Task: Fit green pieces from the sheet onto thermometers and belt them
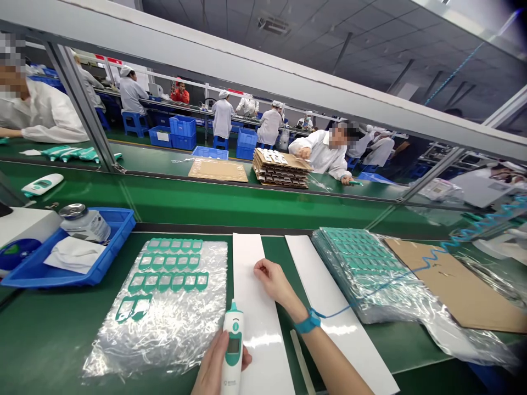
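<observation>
My left hand (pixel 214 367) grips a white and teal thermometer-like device (pixel 233 343) near the bottom edge, its tip pointing away from me. My right hand (pixel 272 281), with a blue wrist strap (pixel 308 321) and coiled cord, rests with fingers curled on a long white strip (pixel 257 307); I cannot make out anything in it. To the left lies a clear plastic sheet (pixel 164 312) carrying rows of teal frame-shaped stickers (pixel 173 269). A second white strip (pixel 329 296) lies to the right.
A blue tray (pixel 119 230) with a bottle (pixel 84 222) and white cloth sits at left. A wrapped stack of teal sticker sheets (pixel 362 269) and brown cardboard (pixel 457 291) lie at right. Across the green belt, people in white coats work beside a cardboard stack (pixel 280 167).
</observation>
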`<action>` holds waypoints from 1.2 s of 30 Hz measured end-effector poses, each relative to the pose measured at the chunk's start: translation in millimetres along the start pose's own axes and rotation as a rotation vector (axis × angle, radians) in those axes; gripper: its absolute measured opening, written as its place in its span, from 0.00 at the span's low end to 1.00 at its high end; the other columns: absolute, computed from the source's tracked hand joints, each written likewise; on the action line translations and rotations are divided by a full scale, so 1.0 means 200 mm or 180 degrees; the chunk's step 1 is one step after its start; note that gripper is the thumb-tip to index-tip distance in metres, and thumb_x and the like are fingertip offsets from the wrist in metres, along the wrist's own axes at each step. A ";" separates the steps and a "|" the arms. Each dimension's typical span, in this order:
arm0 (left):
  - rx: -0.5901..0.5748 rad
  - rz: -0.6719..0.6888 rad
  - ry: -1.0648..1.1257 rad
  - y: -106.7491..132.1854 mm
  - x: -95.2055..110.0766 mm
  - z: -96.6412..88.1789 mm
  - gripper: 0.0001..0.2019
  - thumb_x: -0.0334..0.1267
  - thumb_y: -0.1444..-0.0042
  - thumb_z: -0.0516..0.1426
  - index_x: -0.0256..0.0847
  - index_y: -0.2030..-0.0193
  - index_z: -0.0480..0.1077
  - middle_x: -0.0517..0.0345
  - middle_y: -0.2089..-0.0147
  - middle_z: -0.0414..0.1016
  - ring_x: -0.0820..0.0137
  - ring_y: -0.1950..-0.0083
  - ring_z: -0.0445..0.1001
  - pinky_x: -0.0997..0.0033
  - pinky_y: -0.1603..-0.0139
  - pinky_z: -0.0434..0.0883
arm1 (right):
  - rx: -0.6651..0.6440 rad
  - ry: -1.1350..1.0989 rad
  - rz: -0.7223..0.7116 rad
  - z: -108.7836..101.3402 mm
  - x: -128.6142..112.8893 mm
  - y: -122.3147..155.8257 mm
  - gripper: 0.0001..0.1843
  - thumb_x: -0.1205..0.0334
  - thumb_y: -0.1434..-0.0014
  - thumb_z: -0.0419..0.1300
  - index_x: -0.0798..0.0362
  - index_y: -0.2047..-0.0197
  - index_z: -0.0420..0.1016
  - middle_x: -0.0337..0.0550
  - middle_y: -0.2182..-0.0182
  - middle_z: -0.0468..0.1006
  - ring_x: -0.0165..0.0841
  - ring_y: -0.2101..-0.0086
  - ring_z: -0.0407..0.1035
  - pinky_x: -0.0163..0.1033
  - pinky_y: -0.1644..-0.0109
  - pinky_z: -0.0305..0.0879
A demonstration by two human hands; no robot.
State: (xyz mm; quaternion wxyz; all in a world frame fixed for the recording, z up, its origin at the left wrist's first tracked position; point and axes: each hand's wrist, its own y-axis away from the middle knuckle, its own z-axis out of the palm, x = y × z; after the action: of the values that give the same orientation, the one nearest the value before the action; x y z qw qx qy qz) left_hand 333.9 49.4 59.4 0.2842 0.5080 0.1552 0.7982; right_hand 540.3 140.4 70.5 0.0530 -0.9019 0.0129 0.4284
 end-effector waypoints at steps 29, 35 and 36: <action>-0.0187 0.0053 0.0930 0.14 0.14 0.01 0.19 0.53 0.43 0.56 0.37 0.60 0.73 0.57 0.73 0.73 0.69 0.72 0.68 0.69 0.68 0.68 | -0.0969 -0.2341 0.0871 0.17 -0.51 0.41 0.17 0.51 0.47 0.64 0.57 0.70 0.68 0.36 0.81 0.69 0.26 0.82 0.64 0.30 0.80 0.57; -0.0119 0.0026 0.0941 0.15 0.14 0.01 0.18 0.53 0.43 0.57 0.37 0.61 0.72 0.57 0.74 0.73 0.69 0.73 0.68 0.70 0.69 0.68 | -0.0904 -0.2312 0.0860 0.18 -0.50 0.42 0.16 0.51 0.47 0.64 0.57 0.70 0.68 0.35 0.82 0.69 0.25 0.83 0.63 0.29 0.81 0.58; -0.0093 0.0008 0.0944 0.15 0.13 0.01 0.18 0.53 0.44 0.57 0.37 0.61 0.72 0.57 0.74 0.73 0.69 0.72 0.68 0.70 0.69 0.68 | -0.0890 -0.2317 0.0870 0.18 -0.50 0.43 0.16 0.51 0.47 0.64 0.57 0.70 0.68 0.35 0.82 0.68 0.25 0.83 0.63 0.29 0.81 0.58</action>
State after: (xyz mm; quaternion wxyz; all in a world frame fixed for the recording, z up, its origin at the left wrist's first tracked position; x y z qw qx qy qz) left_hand 318.7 41.9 95.7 0.2645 0.3806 0.1832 0.8670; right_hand 443.2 57.4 117.2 -0.1263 -0.6800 0.0546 0.7202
